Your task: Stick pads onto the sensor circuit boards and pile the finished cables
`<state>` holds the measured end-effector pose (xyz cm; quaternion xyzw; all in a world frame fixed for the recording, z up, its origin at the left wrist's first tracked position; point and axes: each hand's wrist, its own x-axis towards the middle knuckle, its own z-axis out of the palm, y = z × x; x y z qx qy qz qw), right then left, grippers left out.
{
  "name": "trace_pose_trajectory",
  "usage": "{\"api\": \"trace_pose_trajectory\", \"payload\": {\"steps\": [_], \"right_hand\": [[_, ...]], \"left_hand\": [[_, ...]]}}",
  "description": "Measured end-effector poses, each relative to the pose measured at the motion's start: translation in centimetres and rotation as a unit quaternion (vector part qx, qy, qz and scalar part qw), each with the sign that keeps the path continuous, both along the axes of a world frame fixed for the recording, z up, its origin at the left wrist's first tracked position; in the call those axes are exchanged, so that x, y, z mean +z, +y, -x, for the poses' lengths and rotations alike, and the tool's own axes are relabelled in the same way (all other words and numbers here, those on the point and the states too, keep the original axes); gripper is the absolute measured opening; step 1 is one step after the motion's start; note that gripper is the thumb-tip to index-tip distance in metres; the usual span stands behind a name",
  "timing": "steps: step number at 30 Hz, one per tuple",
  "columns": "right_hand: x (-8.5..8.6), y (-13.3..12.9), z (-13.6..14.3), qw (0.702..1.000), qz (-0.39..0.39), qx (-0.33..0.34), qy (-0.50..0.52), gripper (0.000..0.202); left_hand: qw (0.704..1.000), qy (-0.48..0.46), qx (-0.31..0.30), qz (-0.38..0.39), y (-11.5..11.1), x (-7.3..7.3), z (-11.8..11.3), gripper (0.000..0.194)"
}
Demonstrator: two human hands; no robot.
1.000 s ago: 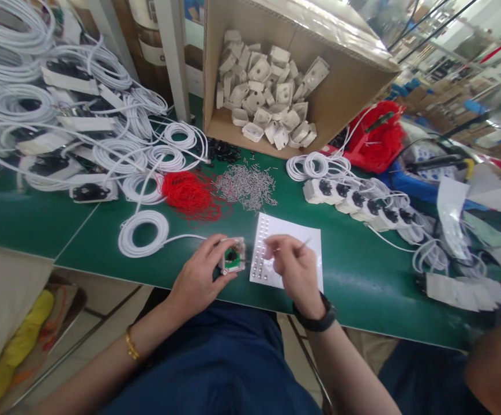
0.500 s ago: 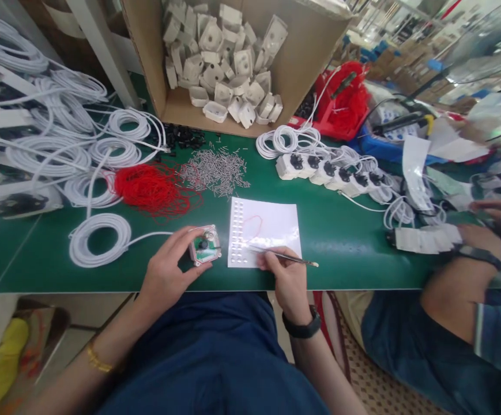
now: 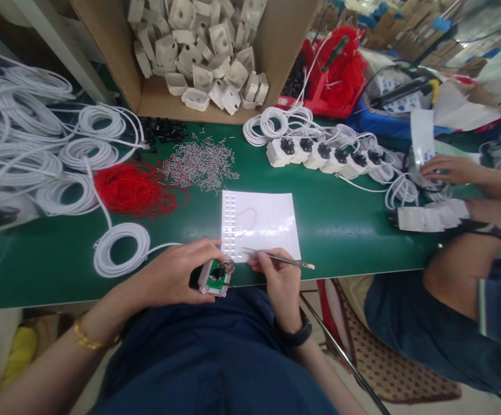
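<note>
My left hand (image 3: 185, 274) grips a small white housing (image 3: 215, 278) with a green circuit board and a black round part inside, tilted at the table's front edge. A white cable runs from behind that hand to a coil (image 3: 121, 250) on its left. Between thumb and fingers, my right hand (image 3: 278, 279) holds metal tweezers (image 3: 289, 260), their tips over a white sheet (image 3: 271, 222). Rows of small clear dots line the sheet's left side, and a thin red loop (image 3: 247, 218) lies on it.
Red rings (image 3: 133, 189), small screws (image 3: 202, 164) and black parts (image 3: 164, 130) lie behind the sheet. A cardboard box (image 3: 164, 104) holds white housings. Coiled cables (image 3: 17, 161) fill the left. At right are white units (image 3: 280, 152) and another person's hands (image 3: 453, 170).
My left hand has brought the housing down and right to the table's edge, tilting it. The cable coil has shifted right. The other person's hand has reached toward a white strip.
</note>
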<state>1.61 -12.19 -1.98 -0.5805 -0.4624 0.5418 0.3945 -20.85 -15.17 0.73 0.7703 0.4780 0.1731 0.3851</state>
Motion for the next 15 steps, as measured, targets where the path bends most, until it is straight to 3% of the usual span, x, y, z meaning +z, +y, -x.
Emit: {"api": "trace_pose_trajectory", "payload": {"steps": [9,15], "right_hand": [[0.2,0.0,-0.4,0.999,0.006,0.031,0.003,0.021],[0.1,0.3,-0.8,0.997,0.001,0.071,0.008,0.021]], "left_hand": [[1.000,-0.001,-0.021,0.000,0.6,0.4,-0.2,0.052],[1.000,-0.001,-0.002,-0.001,0.8,0.7,-0.4,0.049]]}}
